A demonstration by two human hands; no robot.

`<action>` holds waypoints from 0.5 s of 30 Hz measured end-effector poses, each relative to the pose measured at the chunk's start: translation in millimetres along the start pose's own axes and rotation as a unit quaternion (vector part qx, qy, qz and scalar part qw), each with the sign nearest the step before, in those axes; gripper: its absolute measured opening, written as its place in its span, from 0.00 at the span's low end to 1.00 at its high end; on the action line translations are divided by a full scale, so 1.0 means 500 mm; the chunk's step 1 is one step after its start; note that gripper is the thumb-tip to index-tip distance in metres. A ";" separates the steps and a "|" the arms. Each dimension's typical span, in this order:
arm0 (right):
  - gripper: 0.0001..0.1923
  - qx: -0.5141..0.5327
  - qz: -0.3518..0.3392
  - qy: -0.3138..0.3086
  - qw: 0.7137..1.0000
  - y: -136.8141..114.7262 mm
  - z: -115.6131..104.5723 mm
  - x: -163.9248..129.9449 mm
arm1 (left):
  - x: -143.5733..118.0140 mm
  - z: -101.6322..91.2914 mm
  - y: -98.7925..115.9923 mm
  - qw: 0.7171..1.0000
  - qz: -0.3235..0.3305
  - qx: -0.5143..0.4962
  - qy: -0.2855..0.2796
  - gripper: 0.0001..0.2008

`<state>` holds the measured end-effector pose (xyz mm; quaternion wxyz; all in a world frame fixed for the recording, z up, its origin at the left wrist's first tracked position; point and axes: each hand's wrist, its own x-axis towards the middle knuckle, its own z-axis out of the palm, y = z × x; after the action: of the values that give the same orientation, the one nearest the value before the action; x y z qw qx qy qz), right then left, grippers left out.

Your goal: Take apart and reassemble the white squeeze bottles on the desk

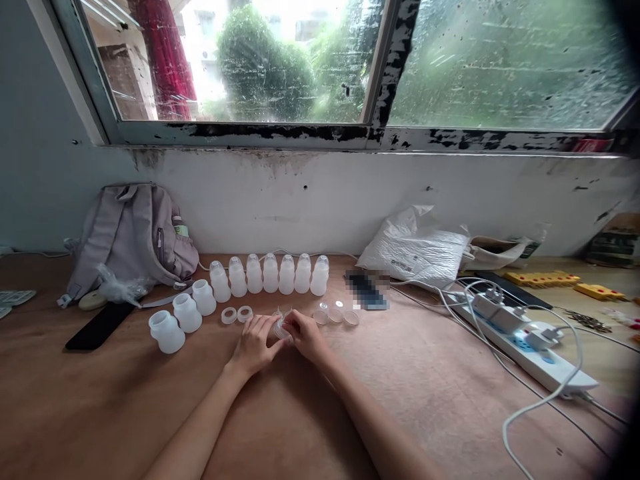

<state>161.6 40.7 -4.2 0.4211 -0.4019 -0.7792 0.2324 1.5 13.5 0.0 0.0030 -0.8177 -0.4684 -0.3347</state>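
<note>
1. We are pinching a small clear plastic cap (pixel 281 327) between both hands; left hand (pixel 256 345) and right hand (pixel 306 335) are each curling closed around it, at table centre.
2. It is looking light, stiff and slick; we are judging the rim the best place to grip.
3. At 12 o'clock, white bottles (pixel 271 273) are standing in a row; loose rings (pixel 237 315) at 10, more caps (pixel 335 315) at 2.
4. The brown table (pixel 150 400) is sitting under a rain-streaked window (pixel 310 60); backpack (pixel 131 233) at 10, power strip (pixel 530 347) at 3.

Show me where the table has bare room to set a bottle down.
Bare wood lies near the front edge, either side of the forearms, and between the right hand and power strip. Crowded: the bottle row, the backpack, the cables.
</note>
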 end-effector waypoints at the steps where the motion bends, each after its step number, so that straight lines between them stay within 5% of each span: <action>1: 0.05 0.000 -0.002 -0.002 1.000 -0.002 0.001 -0.001 | 0.000 0.003 -0.001 1.000 -0.001 0.000 0.000 0.20; 15: 0.07 0.029 -0.014 -0.008 0.999 -0.004 -0.008 0.001 | 0.003 0.000 -0.007 1.000 0.001 0.004 -0.002 0.18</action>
<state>163.7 39.8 -0.4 0.4293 -0.3768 -0.7810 0.2524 -0.7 16.4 -0.4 0.0060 -0.8187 -0.4690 -0.3313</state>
